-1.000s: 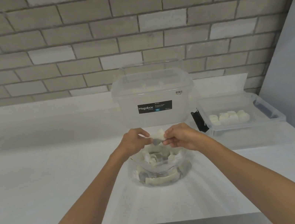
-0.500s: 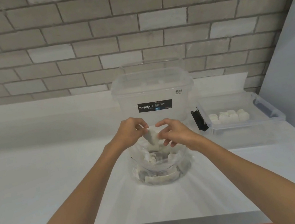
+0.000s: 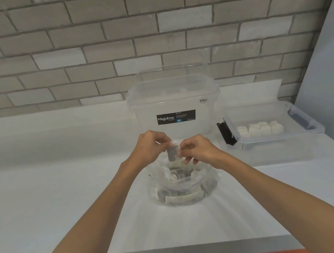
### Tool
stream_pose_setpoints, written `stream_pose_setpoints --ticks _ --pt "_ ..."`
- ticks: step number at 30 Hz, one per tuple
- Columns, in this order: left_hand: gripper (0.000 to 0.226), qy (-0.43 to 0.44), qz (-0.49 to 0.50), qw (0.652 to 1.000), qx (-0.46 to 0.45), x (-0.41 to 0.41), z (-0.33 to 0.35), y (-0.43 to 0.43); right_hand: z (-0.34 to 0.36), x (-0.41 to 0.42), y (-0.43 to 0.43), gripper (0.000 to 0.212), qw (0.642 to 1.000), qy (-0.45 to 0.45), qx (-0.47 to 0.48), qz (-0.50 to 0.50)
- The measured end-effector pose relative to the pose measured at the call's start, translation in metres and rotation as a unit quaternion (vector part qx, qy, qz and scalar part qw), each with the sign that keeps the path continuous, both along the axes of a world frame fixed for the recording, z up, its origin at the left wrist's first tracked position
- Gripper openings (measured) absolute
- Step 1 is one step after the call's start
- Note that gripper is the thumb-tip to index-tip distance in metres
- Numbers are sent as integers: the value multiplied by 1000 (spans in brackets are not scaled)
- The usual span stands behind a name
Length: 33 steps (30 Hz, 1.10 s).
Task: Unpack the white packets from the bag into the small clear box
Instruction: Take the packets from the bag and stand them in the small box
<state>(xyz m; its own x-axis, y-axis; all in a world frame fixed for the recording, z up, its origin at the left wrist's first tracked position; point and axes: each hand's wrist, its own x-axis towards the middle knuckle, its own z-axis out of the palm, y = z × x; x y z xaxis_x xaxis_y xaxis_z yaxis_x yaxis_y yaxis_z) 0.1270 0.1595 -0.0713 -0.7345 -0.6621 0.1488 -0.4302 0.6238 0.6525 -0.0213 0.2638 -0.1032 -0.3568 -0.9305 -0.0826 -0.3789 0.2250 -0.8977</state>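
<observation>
1 packet (image 3: 173, 153) is pinched by left hand (image 3: 149, 149) and right hand (image 3: 200, 150) above the bag (image 3: 206, 177); slackened, it may be dropped beside the box (image 3: 259, 144).

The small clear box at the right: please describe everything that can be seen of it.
The small clear box is a low, rectangular tub of see-through plastic, standing flat on the white counter, right of the large Megabox tub. A black clip sits at its left end. White packets lie in rows inside.
</observation>
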Motion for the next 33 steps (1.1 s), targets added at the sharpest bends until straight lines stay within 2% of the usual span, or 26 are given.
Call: stream_pose_setpoints --ticks 2,5,7,10,12,15,18,21,24,27,33 --pt "9 -18 8 1000 -11 3 -7 -2 -5 -1 -2 9 995 90 33 23" --pt "11 -45 12 999 -27 6 -14 -4 -21 0 -8 19 968 230 83 52" --pt "11 -43 15 999 -23 7 -15 -4 -33 4 -13 23 950 281 119 58" --pt "12 -38 16 999 -16 8 -15 -4 -38 14 -16 16 922 342 166 74" --pt "13 -37 16 999 -16 9 -14 -4 -37 19 -17 14 920 346 170 71" --pt "10 -31 24 999 -14 11 -13 -3 -35 19 -18 22 937 305 164 52" --pt "10 -20 32 999 7 16 -11 -5 -28 13 -17 4 951 268 146 43" --pt "12 -14 33 999 21 20 -8 -7 -15 5 -11 13 965 230 119 32" --pt "13 -11 33 999 21 24 -5 -7 -3 -3 -3 6 985 144 99 -1" --pt "13 -13 25 999 18 25 -1 -3 4 -12 5 10 993 66 89 -25" --pt "22 -14 14 999 25 21 -2 2 15 -21 17 9 988 -146 30 -50"
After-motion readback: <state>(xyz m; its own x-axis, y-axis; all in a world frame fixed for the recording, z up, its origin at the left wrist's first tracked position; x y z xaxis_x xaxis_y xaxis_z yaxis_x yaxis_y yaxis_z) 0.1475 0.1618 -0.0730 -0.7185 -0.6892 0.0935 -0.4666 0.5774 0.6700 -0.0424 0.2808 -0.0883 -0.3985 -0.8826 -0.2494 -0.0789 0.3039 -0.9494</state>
